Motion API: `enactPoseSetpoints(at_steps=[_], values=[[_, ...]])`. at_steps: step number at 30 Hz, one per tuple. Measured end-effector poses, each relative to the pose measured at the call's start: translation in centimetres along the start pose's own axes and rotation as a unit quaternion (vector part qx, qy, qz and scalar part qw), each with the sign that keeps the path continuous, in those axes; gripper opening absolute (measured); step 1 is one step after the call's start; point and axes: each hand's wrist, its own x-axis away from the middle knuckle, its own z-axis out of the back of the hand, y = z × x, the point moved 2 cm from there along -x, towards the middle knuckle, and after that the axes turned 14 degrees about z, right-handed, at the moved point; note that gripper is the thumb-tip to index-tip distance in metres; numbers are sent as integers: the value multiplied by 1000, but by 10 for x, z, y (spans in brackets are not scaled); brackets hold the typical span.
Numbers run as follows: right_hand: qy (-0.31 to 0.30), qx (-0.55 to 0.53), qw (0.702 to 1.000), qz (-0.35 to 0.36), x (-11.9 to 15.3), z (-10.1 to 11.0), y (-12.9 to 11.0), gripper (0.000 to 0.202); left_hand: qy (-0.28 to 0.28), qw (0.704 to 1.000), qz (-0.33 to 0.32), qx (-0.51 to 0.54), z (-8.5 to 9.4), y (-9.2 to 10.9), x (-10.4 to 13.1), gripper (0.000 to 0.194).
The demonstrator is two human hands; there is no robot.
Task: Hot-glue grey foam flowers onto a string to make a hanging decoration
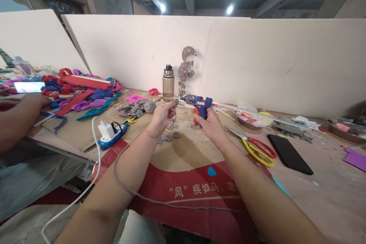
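Observation:
My right hand [210,122] is wrapped round the handle of a blue hot glue gun [202,103] with an orange trigger. The gun's nozzle points left, close to a small grey yarn piece [176,102]. That piece is pinched in the fingertips of my left hand [163,115]; its exact shape is too small to tell. A long grey yarn strand [183,207] loops over my left forearm and trails across the red printed sheet [160,187]. Below the hands, small grey yarn pieces [171,136] lie on the brown board. A grey yarn ball [150,106] sits behind my left hand.
A water bottle [168,88] stands before the white partition [128,49], beside a hanging grey moon ornament [188,52]. Scissors [259,148] and a black phone [290,154] lie right. A blue power strip [113,137] and fabric strips [85,99] lie left, near another person's arm [20,120].

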Motion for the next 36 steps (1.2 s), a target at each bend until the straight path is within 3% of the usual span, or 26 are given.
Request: enactPoseSetpoints(at_steps=[4, 7, 14, 19, 36], values=[[-42, 86, 994, 59, -11, -2, -10, 20, 9, 1000, 13, 15, 4, -1, -4, 14], [-39, 87, 993, 62, -13, 0, -15, 21, 7, 999, 31, 38, 4, -1, -4, 11], [-45, 250, 962, 97, 9, -1, -15, 28, 10, 995, 70, 67, -3, 0, 3, 13], [-56, 263, 956, 119, 14, -4, -9, 37, 10, 995, 77, 57, -5, 1, 6, 13], [-81, 318, 941, 84, 17, -4, -4, 35, 1, 1000, 23, -13, -7, 0, 7, 16]])
